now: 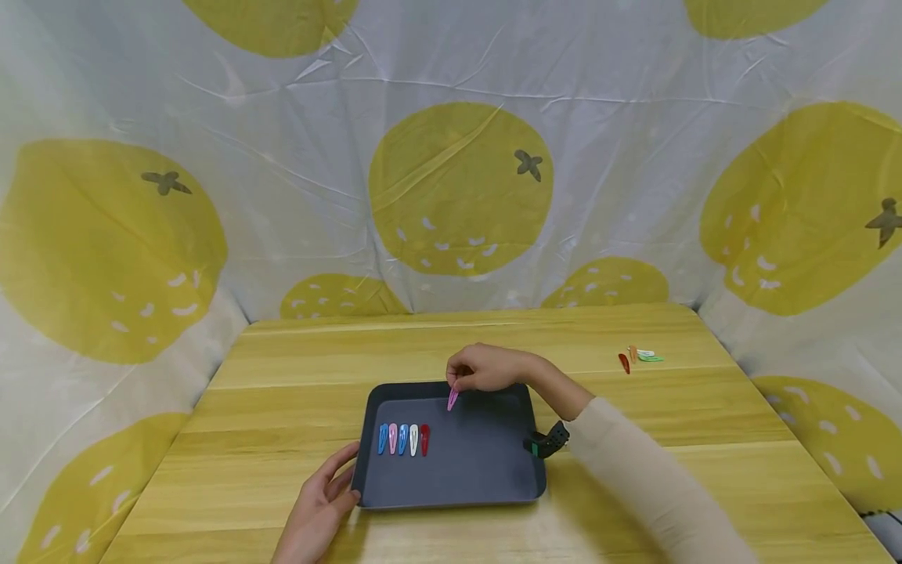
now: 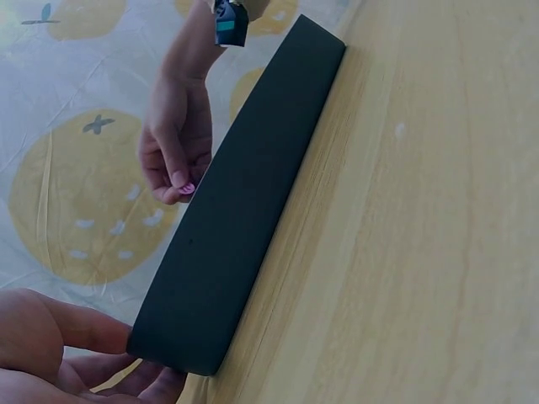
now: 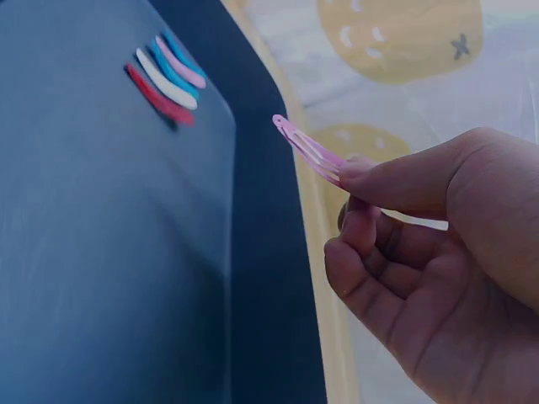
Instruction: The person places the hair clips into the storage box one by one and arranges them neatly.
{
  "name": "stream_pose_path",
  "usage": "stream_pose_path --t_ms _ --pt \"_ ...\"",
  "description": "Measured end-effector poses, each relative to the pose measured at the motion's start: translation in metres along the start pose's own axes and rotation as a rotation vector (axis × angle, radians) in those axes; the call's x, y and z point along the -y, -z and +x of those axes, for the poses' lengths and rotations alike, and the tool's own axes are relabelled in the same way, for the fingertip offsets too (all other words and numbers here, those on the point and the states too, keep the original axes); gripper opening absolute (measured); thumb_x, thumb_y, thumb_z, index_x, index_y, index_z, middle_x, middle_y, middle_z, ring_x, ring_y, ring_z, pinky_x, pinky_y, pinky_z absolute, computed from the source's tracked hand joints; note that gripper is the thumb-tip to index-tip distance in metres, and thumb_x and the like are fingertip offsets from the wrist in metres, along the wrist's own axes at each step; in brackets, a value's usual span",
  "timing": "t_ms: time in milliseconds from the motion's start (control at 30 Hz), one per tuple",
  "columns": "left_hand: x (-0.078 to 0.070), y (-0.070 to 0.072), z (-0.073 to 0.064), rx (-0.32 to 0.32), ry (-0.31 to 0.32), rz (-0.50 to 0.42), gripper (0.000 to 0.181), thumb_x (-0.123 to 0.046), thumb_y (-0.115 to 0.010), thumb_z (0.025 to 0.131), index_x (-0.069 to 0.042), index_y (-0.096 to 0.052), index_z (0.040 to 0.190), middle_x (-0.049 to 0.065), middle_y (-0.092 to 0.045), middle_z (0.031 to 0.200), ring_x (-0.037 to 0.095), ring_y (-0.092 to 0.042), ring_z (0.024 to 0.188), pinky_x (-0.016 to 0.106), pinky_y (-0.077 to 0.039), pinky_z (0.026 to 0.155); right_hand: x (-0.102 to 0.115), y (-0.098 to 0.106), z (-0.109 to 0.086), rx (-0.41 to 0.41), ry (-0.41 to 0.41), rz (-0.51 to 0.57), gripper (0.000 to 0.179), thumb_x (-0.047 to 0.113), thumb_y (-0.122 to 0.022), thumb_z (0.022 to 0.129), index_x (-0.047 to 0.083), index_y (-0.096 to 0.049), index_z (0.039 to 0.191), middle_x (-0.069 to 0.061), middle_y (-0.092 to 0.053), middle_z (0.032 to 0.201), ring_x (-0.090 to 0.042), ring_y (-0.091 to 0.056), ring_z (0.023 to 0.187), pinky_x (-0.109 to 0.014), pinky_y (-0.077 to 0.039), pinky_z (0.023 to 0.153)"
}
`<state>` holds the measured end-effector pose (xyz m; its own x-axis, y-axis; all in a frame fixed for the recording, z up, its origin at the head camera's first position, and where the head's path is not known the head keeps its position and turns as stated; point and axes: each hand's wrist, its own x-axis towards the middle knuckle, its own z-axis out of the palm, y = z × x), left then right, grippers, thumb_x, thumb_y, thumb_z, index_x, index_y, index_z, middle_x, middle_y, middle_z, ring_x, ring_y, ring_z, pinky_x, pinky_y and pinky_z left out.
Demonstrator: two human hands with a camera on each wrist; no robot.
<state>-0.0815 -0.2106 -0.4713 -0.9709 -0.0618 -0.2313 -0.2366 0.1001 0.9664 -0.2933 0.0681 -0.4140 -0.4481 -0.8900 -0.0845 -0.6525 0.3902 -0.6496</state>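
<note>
My right hand pinches a pink snap hair clip between thumb and fingertips. It holds the clip above the far side of a dark grey tray. At the tray's near left corner, my left hand grips the rim, thumb on one side and fingers on the other. A row of hair clips lies in the tray's left part: a blue clip, a pink clip, another blue clip, a white clip and a red clip.
On the wooden table, to the far right, lie a dark red clip, an orange clip, a green clip and a white one close together. A lemon-patterned cloth hangs behind the table.
</note>
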Motion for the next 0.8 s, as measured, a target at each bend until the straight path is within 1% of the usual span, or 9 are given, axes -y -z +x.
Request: stream_pose_path --t_ms 100,233,333,433,600,700,800 --pt "0.0 0.0 0.0 0.0 -0.007 0.008 0.067 0.022 -0.045 0.091 0.004 -0.037 0.155 0.027 -0.032 0.161 0.047 -0.035 0.145 0.044 -0.049 0.105 0.005 -0.007 0.01 0.039 0.013 -0.001 0.015 0.007 -0.061 0.103 0.013 -0.067 0.091 0.006 -0.055 0.077 -0.008 -0.049 0.067 -0.024 -0.042 0.064" --pt "0.0 0.001 -0.001 0.0 -0.009 0.013 0.068 0.022 -0.046 0.091 0.004 -0.037 0.155 0.026 -0.032 0.161 0.046 -0.035 0.145 0.043 -0.05 0.104 0.011 -0.019 0.023 0.132 0.027 -0.017 0.016 0.007 -0.063 0.102 0.014 -0.067 0.089 0.008 -0.055 0.075 -0.007 -0.049 0.066 -0.021 -0.042 0.063" --pt "0.0 0.0 0.0 0.002 -0.008 0.01 0.068 0.022 -0.045 0.091 0.003 -0.037 0.155 0.026 -0.032 0.162 0.046 -0.035 0.145 0.043 -0.049 0.105 0.014 -0.027 0.03 0.177 0.023 -0.022 0.016 0.005 -0.064 0.101 0.013 -0.068 0.088 0.009 -0.055 0.075 -0.006 -0.049 0.066 -0.02 -0.042 0.063" --pt "0.0 0.0 0.0 0.003 -0.009 0.01 0.068 0.022 -0.045 0.091 0.003 -0.037 0.155 0.026 -0.031 0.162 0.047 -0.035 0.145 0.044 -0.048 0.106 0.013 -0.033 0.035 0.196 0.017 -0.015 0.015 0.003 -0.065 0.1 0.011 -0.069 0.088 0.009 -0.054 0.074 -0.006 -0.049 0.066 -0.02 -0.041 0.062" --pt "0.001 0.001 0.0 0.002 -0.006 0.012 0.068 0.023 -0.045 0.091 0.003 -0.037 0.156 0.026 -0.031 0.162 0.047 -0.035 0.145 0.045 -0.048 0.106 0.01 -0.041 0.037 0.21 0.01 -0.004 0.014 0.002 -0.067 0.099 0.01 -0.069 0.087 0.008 -0.054 0.073 -0.006 -0.049 0.066 -0.019 -0.042 0.061" --pt "0.001 0.001 0.001 0.005 -0.007 0.009 0.069 0.023 -0.045 0.091 0.002 -0.037 0.156 0.025 -0.031 0.162 0.046 -0.035 0.145 0.045 -0.048 0.106 0.006 -0.045 0.037 0.207 -0.003 0.009 0.012 0.002 -0.068 0.098 0.007 -0.07 0.088 0.008 -0.056 0.073 -0.005 -0.05 0.065 -0.019 -0.043 0.061" --pt "0.002 0.001 0.001 0.007 -0.006 0.005 0.069 0.024 -0.044 0.091 0.002 -0.037 0.156 0.025 -0.031 0.162 0.046 -0.034 0.146 0.044 -0.048 0.106 0.001 -0.049 0.037 0.185 -0.01 -0.001 0.008 0.003 -0.068 0.098 0.007 -0.069 0.09 0.009 -0.056 0.074 -0.005 -0.05 0.065 -0.019 -0.043 0.061"
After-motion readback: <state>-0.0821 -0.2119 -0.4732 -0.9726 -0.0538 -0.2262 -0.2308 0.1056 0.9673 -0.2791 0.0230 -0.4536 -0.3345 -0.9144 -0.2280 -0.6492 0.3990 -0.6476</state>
